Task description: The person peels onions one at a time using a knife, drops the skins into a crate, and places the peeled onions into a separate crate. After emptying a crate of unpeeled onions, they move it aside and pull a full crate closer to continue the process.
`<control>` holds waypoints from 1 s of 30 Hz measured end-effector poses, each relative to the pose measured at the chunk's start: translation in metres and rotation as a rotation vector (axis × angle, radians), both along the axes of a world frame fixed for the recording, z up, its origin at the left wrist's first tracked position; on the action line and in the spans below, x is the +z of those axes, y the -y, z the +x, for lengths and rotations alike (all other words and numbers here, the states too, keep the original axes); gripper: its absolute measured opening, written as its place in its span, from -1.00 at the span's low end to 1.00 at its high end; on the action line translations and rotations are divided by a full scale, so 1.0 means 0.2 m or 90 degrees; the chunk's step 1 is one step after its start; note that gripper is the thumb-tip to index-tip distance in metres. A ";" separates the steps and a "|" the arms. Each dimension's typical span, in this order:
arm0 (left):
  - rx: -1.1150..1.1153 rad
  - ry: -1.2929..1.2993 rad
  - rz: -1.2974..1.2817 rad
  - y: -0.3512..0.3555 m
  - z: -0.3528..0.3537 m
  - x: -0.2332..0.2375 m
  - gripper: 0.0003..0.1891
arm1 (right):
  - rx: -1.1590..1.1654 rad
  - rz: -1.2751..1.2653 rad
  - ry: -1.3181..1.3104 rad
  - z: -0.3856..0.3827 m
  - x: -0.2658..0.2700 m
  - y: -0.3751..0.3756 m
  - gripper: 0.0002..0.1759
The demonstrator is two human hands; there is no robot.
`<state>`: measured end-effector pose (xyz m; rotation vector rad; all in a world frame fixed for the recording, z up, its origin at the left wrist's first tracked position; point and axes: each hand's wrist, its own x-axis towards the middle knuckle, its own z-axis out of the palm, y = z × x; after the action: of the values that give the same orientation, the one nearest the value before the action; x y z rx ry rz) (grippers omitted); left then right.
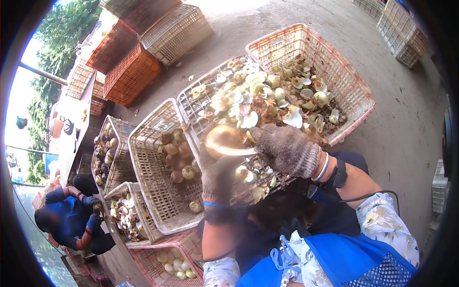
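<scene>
My right hand [289, 149], in a dirty brown knitted glove, is closed on a knife [239, 151]; its handle is hidden in the fingers. The pale blade lies against a golden-brown onion [222, 136]. My left hand [216, 182], gloved too and smeared by motion, is wrapped round the lower side of the onion. Both hands are over a crate top [192, 122] strewn with onion peels [256, 88]. Behind it, a red-and-white crate [351, 95] holds more peels and trimmed onion pieces.
To the left stands a white crate [162, 203] with brown onions [176, 153] inside. A pink crate [143, 260] with peeled onions [177, 265] is at lower left. A co-worker in blue [69, 215] sits at far left. Stacked crates [131, 74] stand at the back.
</scene>
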<state>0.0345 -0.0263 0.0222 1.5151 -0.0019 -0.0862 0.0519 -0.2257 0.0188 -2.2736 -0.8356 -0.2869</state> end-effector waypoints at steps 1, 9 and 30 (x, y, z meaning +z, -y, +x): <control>0.031 0.009 -0.033 0.01 0.01 0.01 -0.29 | -0.004 0.001 -0.003 0.00 -0.01 0.00 -0.78; 0.131 0.024 -0.056 0.01 0.05 0.03 -0.06 | -0.011 -0.002 -0.123 -0.01 -0.02 0.00 -0.76; 0.153 0.278 0.172 -0.02 0.05 -0.06 -0.17 | 0.003 -0.049 -0.245 0.08 -0.18 -0.04 -0.83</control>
<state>0.0441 -0.0232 0.0099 1.7661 -0.1621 0.4532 0.0678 -0.2175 -0.0182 -2.2939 -0.6578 0.1844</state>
